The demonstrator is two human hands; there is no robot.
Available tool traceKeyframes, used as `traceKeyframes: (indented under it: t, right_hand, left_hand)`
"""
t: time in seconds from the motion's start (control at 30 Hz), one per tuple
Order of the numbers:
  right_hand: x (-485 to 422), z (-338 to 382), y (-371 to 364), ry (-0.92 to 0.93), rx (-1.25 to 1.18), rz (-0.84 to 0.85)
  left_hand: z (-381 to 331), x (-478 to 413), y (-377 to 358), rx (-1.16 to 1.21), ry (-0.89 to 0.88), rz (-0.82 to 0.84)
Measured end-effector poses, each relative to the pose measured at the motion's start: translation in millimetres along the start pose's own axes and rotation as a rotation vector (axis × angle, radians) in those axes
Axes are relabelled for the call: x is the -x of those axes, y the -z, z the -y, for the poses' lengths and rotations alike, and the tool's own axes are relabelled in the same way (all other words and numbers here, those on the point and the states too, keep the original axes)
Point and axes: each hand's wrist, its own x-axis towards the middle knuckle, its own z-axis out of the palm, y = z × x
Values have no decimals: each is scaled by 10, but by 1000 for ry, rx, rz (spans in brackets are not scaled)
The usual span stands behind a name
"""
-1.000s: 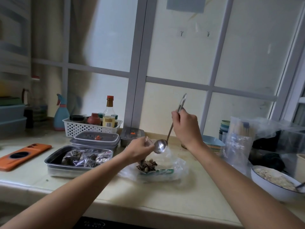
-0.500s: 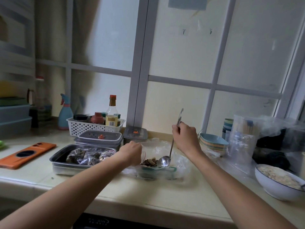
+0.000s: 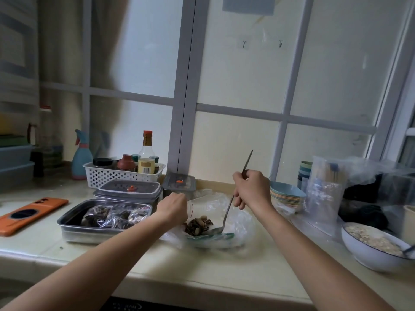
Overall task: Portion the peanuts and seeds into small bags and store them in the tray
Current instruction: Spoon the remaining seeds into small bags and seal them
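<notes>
My right hand [image 3: 252,189] grips the handle of a metal spoon [image 3: 226,213], whose bowl is down in a pile of dark seeds [image 3: 197,224] lying in a large open plastic bag [image 3: 238,223] on the counter. My left hand [image 3: 173,206] holds a small clear bag [image 3: 190,206] just left of the seeds; most of the small bag is hidden behind the hand. A metal tray [image 3: 74,225] on the left holds several filled small bags of seeds [image 3: 114,216].
A white bowl of pale peanuts or seeds [image 3: 372,254] stands at the right. Behind are stacked coloured bowls [image 3: 286,195], clear bags [image 3: 323,194], lidded containers [image 3: 128,190], and a white basket of bottles [image 3: 107,173]. An orange phone [image 3: 29,215] lies far left.
My right hand lowered the spoon from beside the small bag down into the seed pile. My left hand sank toward the counter with the small bag.
</notes>
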Motion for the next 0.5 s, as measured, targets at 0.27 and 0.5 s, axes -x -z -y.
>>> traceKeyframes:
  t: [0.27,0.5]
  right_hand:
    - [-118,-238,-45,-220,-131,54]
    - [-179,-492,-52,-249,-37,4]
  left_hand:
    - [-246,-29,151,71,-102,-194]
    - [-471,103,308,176,-217,-267]
